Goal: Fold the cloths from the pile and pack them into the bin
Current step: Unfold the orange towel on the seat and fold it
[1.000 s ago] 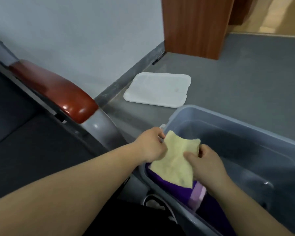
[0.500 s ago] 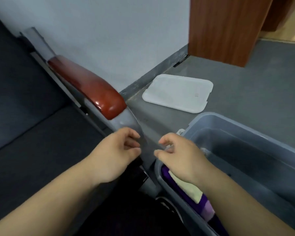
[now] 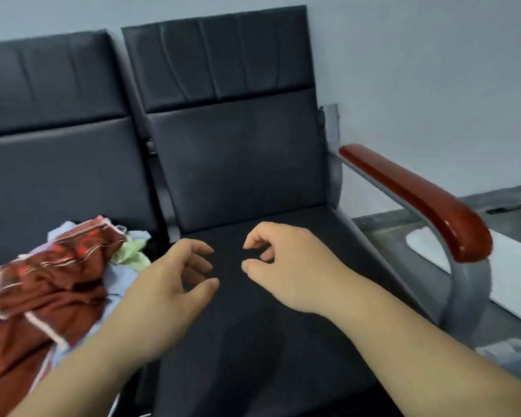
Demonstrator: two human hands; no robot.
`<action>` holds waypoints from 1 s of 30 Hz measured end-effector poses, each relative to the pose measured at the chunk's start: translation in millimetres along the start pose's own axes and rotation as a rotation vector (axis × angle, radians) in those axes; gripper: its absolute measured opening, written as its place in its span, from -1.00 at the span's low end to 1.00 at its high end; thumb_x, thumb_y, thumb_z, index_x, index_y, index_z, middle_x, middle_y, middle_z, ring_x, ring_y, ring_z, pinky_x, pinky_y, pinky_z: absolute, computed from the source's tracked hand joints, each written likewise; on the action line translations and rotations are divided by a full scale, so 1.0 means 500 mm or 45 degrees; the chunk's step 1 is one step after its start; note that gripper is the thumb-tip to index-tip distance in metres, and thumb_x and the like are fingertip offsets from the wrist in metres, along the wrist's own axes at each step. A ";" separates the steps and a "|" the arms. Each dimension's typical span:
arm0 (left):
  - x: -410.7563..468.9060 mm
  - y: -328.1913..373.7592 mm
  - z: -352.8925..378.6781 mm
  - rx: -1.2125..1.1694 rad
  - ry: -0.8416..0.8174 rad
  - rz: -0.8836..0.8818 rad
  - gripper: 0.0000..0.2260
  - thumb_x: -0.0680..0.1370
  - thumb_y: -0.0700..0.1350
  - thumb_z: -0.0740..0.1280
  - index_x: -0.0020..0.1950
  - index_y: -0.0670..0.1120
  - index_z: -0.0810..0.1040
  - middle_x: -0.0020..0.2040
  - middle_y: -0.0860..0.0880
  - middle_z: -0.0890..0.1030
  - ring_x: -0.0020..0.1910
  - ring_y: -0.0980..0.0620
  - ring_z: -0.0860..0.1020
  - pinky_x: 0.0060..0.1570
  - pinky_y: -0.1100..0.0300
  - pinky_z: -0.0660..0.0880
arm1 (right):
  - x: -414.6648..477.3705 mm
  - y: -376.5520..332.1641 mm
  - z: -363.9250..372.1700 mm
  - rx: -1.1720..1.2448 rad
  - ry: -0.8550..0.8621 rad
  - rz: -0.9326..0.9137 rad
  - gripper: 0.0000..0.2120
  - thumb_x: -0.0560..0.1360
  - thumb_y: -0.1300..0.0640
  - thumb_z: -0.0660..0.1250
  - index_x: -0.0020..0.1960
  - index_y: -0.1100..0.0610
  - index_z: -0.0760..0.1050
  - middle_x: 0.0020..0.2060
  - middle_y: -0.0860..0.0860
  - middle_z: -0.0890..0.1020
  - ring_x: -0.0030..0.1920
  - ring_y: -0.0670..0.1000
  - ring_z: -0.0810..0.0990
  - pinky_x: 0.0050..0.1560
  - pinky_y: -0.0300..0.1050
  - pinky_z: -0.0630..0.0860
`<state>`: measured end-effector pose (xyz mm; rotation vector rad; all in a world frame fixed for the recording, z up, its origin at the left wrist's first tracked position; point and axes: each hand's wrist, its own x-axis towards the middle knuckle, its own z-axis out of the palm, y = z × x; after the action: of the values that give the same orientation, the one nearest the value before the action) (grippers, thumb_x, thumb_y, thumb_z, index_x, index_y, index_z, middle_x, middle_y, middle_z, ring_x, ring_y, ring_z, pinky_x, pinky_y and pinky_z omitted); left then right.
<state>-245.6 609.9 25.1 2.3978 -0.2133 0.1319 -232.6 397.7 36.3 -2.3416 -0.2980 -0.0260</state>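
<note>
Both hands hover empty over the black chair seat (image 3: 322,233), knuckles up. The fingers of the left hand (image 3: 175,284) and the right hand (image 3: 289,266) are loosely curled and apart, closing on nothing. The cloth pile (image 3: 57,281) lies on the neighbouring seat (image 3: 151,233), against that seat's right edge, a red-brown striped cloth on top. The bare seat under the hands runs to the wooden armrest (image 3: 418,200). Beyond it a white lid (image 3: 518,281) lies on the floor, and a corner of the bin (image 3: 512,356) shows.
</note>
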 end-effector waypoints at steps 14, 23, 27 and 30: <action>-0.108 -0.411 -0.311 0.101 0.339 -0.502 -0.65 0.49 0.05 0.49 0.22 0.22 0.47 0.01 0.24 0.56 -0.11 0.26 0.56 -0.09 0.33 0.45 | 0.260 -0.317 0.472 -0.017 -0.379 -0.215 -0.85 0.52 0.00 0.42 0.08 -0.13 0.58 0.04 -0.19 0.61 0.08 -0.09 0.59 0.07 -0.17 0.50; -0.078 -0.493 -0.316 0.012 0.344 -0.548 -0.59 0.50 0.05 0.47 0.29 0.26 0.44 0.16 0.30 0.51 -0.04 0.30 0.58 -0.07 0.36 0.43 | 0.425 -0.343 0.680 -0.453 -0.352 -0.177 -0.62 0.61 -0.04 0.35 0.38 0.03 0.53 0.36 0.09 0.41 0.29 0.19 0.52 0.29 0.03 0.52; -0.070 -0.497 -0.318 -0.095 0.436 -0.590 -0.51 0.50 0.01 0.46 0.37 0.26 0.41 0.18 0.20 0.53 -0.23 0.36 0.57 -0.23 0.37 0.42 | 0.433 -0.348 0.631 -0.135 -0.228 -0.342 -0.89 0.53 0.01 0.44 0.04 -0.03 0.65 0.12 -0.02 0.60 0.16 0.06 0.54 0.20 -0.10 0.46; -0.069 -0.490 -0.314 -0.199 0.414 -0.571 -0.29 0.42 0.11 0.49 0.48 0.37 0.24 0.29 0.06 0.52 -0.26 0.34 0.58 -0.08 0.32 0.50 | 0.406 -0.371 0.541 0.649 -0.323 -0.199 -0.92 0.60 0.13 0.38 -0.07 0.01 0.58 -0.26 -0.18 0.67 -0.20 -0.11 0.61 -0.10 -0.12 0.54</action>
<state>-238.4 898.8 -24.7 2.1701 0.4461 0.2798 -95.5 755.6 -4.7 -1.8105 -0.5435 0.2452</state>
